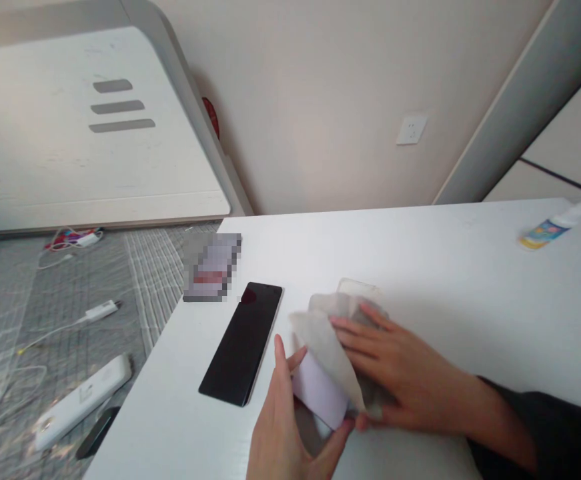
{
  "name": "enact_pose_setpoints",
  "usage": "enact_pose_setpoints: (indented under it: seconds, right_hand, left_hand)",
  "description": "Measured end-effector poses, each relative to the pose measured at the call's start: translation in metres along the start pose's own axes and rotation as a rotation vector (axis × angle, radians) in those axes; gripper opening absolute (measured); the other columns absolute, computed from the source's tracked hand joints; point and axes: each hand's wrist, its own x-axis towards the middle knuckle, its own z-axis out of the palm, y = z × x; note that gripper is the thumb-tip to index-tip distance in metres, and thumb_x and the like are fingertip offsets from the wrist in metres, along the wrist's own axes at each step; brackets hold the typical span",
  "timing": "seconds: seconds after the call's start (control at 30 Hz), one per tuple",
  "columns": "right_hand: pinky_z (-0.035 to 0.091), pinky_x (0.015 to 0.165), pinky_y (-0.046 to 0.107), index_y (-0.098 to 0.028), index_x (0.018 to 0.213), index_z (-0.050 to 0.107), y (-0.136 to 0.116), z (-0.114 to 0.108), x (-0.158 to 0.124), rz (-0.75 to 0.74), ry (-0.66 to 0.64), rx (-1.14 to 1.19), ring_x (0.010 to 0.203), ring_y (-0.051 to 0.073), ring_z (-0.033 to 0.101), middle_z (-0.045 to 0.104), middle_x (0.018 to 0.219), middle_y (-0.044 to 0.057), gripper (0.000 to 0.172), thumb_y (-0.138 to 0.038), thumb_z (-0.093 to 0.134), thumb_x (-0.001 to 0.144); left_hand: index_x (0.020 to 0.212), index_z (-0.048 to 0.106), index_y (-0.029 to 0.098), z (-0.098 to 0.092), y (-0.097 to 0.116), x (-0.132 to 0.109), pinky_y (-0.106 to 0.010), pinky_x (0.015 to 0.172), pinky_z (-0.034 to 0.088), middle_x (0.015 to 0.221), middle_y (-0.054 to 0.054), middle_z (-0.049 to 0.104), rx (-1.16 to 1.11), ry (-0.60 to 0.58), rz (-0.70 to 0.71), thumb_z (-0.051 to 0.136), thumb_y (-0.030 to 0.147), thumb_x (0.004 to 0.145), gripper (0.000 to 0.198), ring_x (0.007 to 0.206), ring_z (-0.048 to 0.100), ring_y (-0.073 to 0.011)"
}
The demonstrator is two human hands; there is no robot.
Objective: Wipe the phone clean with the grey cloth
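seemingly midway, left hand [285,430] grips a lilac object [320,392]; cloth [326,343] right of that grip half-covers it; right hand [407,370] atop, hold unclear.

cloth [323,343] — matt, creased fabric | phone [243,343] — glossy, glass-like | tabletop [450,260]: smooth

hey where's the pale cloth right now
In the head view, the pale cloth is below centre, slightly right, under the right hand and partly over the lilac object in the left hand, with the dark phone to its left.
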Motion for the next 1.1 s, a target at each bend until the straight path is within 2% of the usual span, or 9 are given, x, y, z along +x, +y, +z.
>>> enact_pose_setpoints:
  seconds: [0.1,0.17,0.27,0.43,0.57,0.73,0.8,0.93,1.1]
  right_hand:
    - [0.012,0.129,0.066,-0.015,0.153,0.052,0.004,0.0,-0.002,0.109,0.109,-0.07,0.155,0.039,0.032,0.052,0.155,0.02,0.083,-0.071,0.062,0.092]
    - [0.012,0.131,0.058,-0.017,0.158,0.045,0.0,0.003,-0.004,0.014,0.057,0.002,0.157,0.035,0.029,0.052,0.155,0.017,0.09,-0.071,0.066,0.09]
    - [0.006,0.133,0.05,-0.021,0.16,0.041,-0.007,0.005,-0.003,-0.086,-0.046,0.095,0.158,0.028,0.027,0.048,0.16,0.011,0.083,-0.067,0.063,0.094]
    - [0.012,0.13,0.06,-0.014,0.153,0.051,0.012,-0.005,-0.005,0.134,0.054,-0.04,0.156,0.033,0.03,0.039,0.164,0.018,0.084,-0.075,0.051,0.096]
    - [0.019,0.129,0.061,-0.01,0.149,0.055,0.029,-0.009,-0.01,0.162,0.058,-0.091,0.156,0.035,0.031,0.04,0.163,0.02,0.084,-0.076,0.047,0.098]
    - [0.018,0.128,0.064,-0.01,0.152,0.051,0.014,0.001,-0.009,0.159,0.09,-0.135,0.155,0.038,0.031,0.038,0.163,0.022,0.088,-0.077,0.049,0.096]
    - [0.011,0.131,0.062,-0.014,0.154,0.051,-0.003,0.006,-0.005,0.089,0.098,-0.108,0.155,0.037,0.031,0.045,0.16,0.018,0.087,-0.075,0.057,0.093]
    - [0.008,0.134,0.048,-0.021,0.155,0.049,-0.019,0.008,0.001,-0.124,-0.037,-0.014,0.153,0.026,0.037,0.052,0.158,0.007,0.071,-0.061,0.061,0.098]
    - [0.011,0.131,0.059,-0.01,0.163,0.033,0.0,0.004,-0.001,0.11,0.135,-0.197,0.155,0.034,0.032,0.036,0.165,0.017,0.1,-0.078,0.053,0.093]
  left_hand:
    - [0.166,-0.007,0.024,0.0,0.0,0.001,-0.048,0.098,0.062,0.145,-0.02,0.061,-0.016,-0.002,0.039,0.077,0.033,0.086,0.117,0.129,0.066,-0.0345]
    - [0.166,-0.006,0.023,0.0,0.0,0.001,-0.049,0.098,0.062,0.146,-0.021,0.061,0.014,0.005,0.055,0.078,0.033,0.084,0.118,0.129,0.065,-0.0357]
    - [0.166,-0.007,0.022,0.0,0.0,0.0,-0.051,0.098,0.062,0.146,-0.022,0.06,0.051,0.014,0.045,0.077,0.033,0.083,0.119,0.128,0.066,-0.0366]
    - [0.166,-0.007,0.023,-0.001,0.003,0.005,-0.046,0.093,0.064,0.146,-0.02,0.062,0.045,0.023,0.05,0.073,0.036,0.089,0.113,0.129,0.066,-0.0341]
    - [0.166,-0.007,0.023,-0.003,0.009,0.007,-0.045,0.091,0.065,0.147,-0.02,0.062,0.047,0.015,0.039,0.076,0.037,0.087,0.116,0.129,0.066,-0.0348]
    - [0.166,-0.01,0.024,-0.002,0.014,0.004,-0.048,0.095,0.063,0.149,-0.02,0.06,0.061,0.022,0.031,0.075,0.037,0.088,0.116,0.132,0.064,-0.0348]
    - [0.166,-0.01,0.024,0.0,0.013,0.002,-0.05,0.099,0.06,0.149,-0.02,0.059,0.047,0.017,0.019,0.076,0.034,0.086,0.117,0.133,0.063,-0.0352]
    - [0.165,-0.012,0.023,0.001,0.012,0.001,-0.051,0.096,0.061,0.151,-0.022,0.056,-0.019,-0.007,-0.023,0.075,0.027,0.082,0.121,0.129,0.066,-0.0365]
    - [0.165,-0.015,0.028,0.002,0.012,0.0,-0.051,0.1,0.059,0.147,-0.017,0.061,-0.018,0.015,-0.073,0.077,0.038,0.085,0.122,0.126,0.067,-0.0334]
